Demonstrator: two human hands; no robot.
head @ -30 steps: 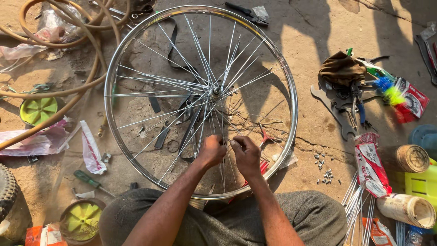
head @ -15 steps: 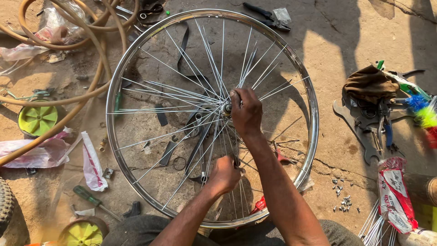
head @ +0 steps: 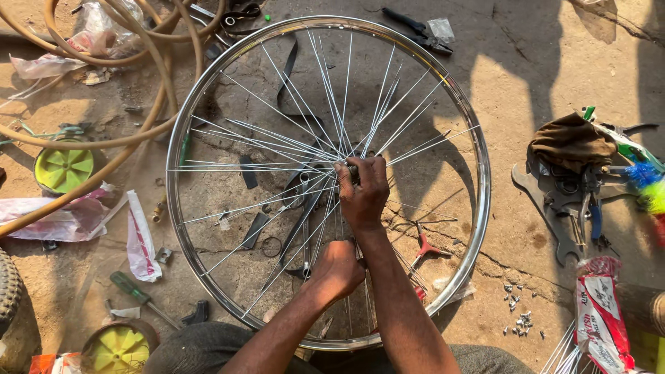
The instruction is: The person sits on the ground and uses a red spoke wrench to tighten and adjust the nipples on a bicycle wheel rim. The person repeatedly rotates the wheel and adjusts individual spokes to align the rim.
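Your right hand (head: pixel 365 192) is closed around the hub at the centre of the shiny silver metal bicycle wheel rim (head: pixel 478 208), fingers curled over where the thin steel spokes (head: pixel 277 138) meet. Your left hand (head: pixel 339 266) sits lower, between hub and near rim, fingers folded around a spoke or two; exactly which ones you cannot tell. The wheel lies flat on the cracked concrete floor (head: pixel 526 62) in front of your knees, many spokes loose and fanned at odd angles.

Left of the rim, a tan rubber hose (head: pixel 104 142) loops past a round lime-green plastic disc (head: pixel 64 170), with a green-handled screwdriver (head: pixel 131 289) nearer you. To the right lie a brown cloth (head: pixel 571 142) over a heap of metal wrenches (head: pixel 547 208), scattered small silver spoke nipples (head: pixel 516 315), and red-handled pliers (head: pixel 424 244) inside the wheel.
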